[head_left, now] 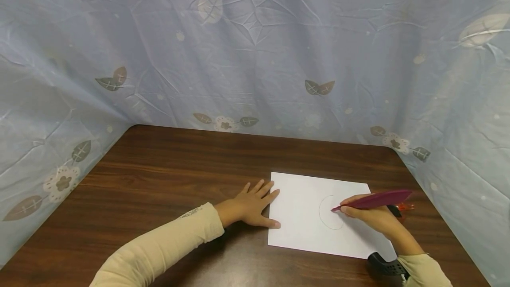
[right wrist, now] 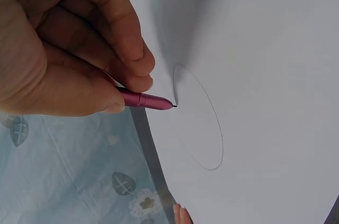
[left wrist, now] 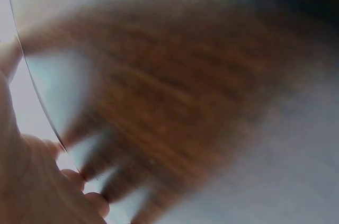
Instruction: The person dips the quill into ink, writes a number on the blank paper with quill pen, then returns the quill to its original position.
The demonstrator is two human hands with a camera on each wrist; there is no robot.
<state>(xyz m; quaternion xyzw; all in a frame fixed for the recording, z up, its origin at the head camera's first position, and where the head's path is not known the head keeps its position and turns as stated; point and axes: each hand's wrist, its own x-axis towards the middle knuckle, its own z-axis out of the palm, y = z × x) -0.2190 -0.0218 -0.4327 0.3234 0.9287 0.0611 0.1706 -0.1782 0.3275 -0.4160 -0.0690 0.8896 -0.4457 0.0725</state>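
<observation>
A white sheet of paper (head_left: 296, 207) lies on the brown wooden table. My left hand (head_left: 253, 205) rests flat with fingers spread, fingertips and thumb over the sheet's left edge. In the left wrist view, the same hand (left wrist: 37, 181) shows at lower left. My right hand (head_left: 370, 216) pinches a dark magenta feather-shaped pen (head_left: 376, 199) between thumb and fingers. In the right wrist view, the pen's tip end (right wrist: 151, 101) meets the paper at a thin line. That line forms a rounded outline (right wrist: 223, 142), its left side faint.
Partly hidden behind the right hand is a small red and black object (head_left: 405, 207), its kind unclear. A dark wristband (head_left: 384, 265) is on the right wrist. Pale blue patterned cloth (head_left: 255, 56) hangs along the table's back and sides.
</observation>
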